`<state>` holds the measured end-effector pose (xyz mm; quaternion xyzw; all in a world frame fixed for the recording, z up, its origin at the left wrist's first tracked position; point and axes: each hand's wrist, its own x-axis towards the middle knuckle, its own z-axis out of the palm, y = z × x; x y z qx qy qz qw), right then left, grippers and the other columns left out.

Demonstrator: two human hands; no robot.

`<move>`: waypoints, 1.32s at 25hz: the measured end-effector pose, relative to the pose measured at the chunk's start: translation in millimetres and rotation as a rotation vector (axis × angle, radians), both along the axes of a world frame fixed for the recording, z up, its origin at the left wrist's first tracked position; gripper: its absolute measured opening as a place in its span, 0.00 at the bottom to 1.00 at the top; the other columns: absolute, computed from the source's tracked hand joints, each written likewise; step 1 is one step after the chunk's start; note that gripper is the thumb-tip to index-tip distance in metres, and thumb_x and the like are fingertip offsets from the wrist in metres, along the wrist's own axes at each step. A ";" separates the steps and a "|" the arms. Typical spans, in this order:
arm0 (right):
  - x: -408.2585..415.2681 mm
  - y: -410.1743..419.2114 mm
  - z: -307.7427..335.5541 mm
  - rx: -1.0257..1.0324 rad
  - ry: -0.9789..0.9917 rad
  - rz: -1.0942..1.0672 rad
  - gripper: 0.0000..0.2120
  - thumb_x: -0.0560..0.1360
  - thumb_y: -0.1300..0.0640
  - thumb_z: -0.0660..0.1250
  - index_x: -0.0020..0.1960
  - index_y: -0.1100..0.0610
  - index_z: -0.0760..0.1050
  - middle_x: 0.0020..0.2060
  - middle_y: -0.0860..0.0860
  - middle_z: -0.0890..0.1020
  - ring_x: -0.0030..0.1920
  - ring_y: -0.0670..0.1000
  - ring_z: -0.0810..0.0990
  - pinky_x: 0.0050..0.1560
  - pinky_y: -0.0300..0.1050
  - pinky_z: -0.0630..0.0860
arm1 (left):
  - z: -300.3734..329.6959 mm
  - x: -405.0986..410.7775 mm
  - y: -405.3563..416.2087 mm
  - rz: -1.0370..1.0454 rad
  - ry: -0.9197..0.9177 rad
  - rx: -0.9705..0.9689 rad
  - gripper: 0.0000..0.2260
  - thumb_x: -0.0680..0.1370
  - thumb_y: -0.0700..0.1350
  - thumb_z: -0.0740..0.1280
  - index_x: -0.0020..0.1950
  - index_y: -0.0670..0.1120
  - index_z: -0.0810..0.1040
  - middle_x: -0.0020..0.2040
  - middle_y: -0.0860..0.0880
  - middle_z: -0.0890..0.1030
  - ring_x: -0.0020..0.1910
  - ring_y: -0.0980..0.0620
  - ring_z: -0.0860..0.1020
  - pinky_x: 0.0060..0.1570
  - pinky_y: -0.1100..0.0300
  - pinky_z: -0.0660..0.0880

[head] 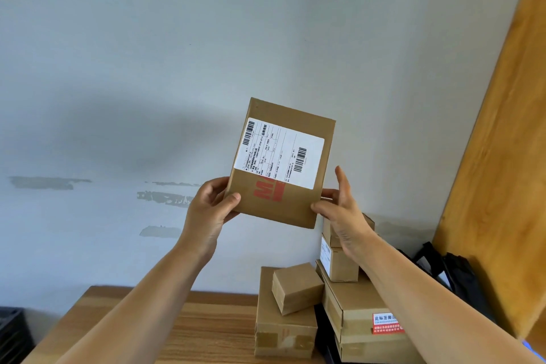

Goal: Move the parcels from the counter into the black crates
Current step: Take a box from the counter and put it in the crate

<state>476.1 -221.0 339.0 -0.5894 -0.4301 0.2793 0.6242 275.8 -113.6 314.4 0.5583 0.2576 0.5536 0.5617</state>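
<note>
Both hands hold one flat cardboard parcel (280,162) up in front of the wall. Left hand (211,210) grips the lower left corner, thumb on the front face and fingers curled behind; right hand (344,213) pinches the lower right edge between thumb and a finger behind, its other fingers raised and straight. The parcel is upright, tilted slightly clockwise, with its white shipping label (279,154) turned toward the camera, a pose that suggests the label is being read before the parcel is sorted. Red print (269,190) shows partly beneath the label.

Remaining parcels wait on the wooden desk (192,325) at lower right: a small box (297,288) lies askew on a larger taped box (283,331); just beside them a wide box with a red sticker (359,312) carries a smaller labelled box (339,263), with another box above it, mostly hidden by the right wrist. Several parcels thus remain to be moved.

A dark ribbed shape at the lower left edge (11,331), below the desk's level, is probably a black crate; the held parcel is well apart from it. The pale wall (206,38) shows grey scuffed patches. A wooden panel (502,156) leans at right, with a black bag (456,278) at its foot.
</note>
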 end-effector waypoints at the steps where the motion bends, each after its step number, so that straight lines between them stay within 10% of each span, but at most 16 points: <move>1: 1.7 1.5 3.8 0.003 -0.009 -0.022 0.40 0.77 0.63 0.66 0.78 0.44 0.46 0.52 0.55 0.79 0.54 0.49 0.79 0.59 0.47 0.72 | 0.5 -2.2 0.7 0.005 0.003 0.012 0.12 0.77 0.34 0.66 0.56 0.48 0.76 0.51 0.51 0.83 0.51 0.54 0.82 0.48 0.60 0.80; 9: 26.6 -1.1 20.1 0.070 -0.027 -0.173 0.38 0.77 0.59 0.67 0.77 0.42 0.49 0.62 0.49 0.72 0.48 0.52 0.82 0.48 0.52 0.81 | -2.6 -12.2 6.4 0.032 0.173 0.100 0.14 0.72 0.40 0.71 0.56 0.51 0.80 0.53 0.54 0.83 0.57 0.53 0.80 0.61 0.48 0.75; 13: 28.4 -6.4 8.2 0.061 -0.018 -0.173 0.17 0.76 0.63 0.67 0.63 0.53 0.70 0.58 0.53 0.78 0.42 0.52 0.84 0.42 0.46 0.82 | 1.9 -11.8 5.0 0.151 0.184 0.123 0.16 0.69 0.47 0.71 0.56 0.53 0.78 0.55 0.55 0.81 0.58 0.56 0.77 0.60 0.53 0.74; 20: 22.7 -16.0 -5.1 0.039 0.022 -0.177 0.12 0.75 0.63 0.70 0.56 0.60 0.71 0.53 0.55 0.80 0.42 0.50 0.84 0.42 0.42 0.82 | 8.9 -8.1 15.8 0.217 0.034 -0.006 0.25 0.65 0.51 0.76 0.56 0.40 0.75 0.54 0.43 0.81 0.54 0.48 0.79 0.50 0.59 0.74; 23: 20.3 -21.3 -9.8 0.022 0.022 -0.176 0.11 0.74 0.61 0.71 0.54 0.61 0.72 0.52 0.55 0.80 0.46 0.55 0.84 0.42 0.40 0.82 | 10.5 -5.8 12.1 0.187 0.005 0.022 0.15 0.72 0.39 0.72 0.57 0.42 0.76 0.54 0.47 0.82 0.56 0.51 0.79 0.52 0.60 0.74; 33: 30.5 -43.3 -20.5 0.009 0.109 -0.136 0.14 0.75 0.65 0.69 0.57 0.59 0.69 0.52 0.58 0.82 0.45 0.56 0.85 0.50 0.50 0.81 | 28.6 12.6 -19.3 0.095 0.100 0.158 0.26 0.75 0.30 0.65 0.64 0.59 0.73 0.53 0.54 0.81 0.52 0.66 0.78 0.42 0.71 0.75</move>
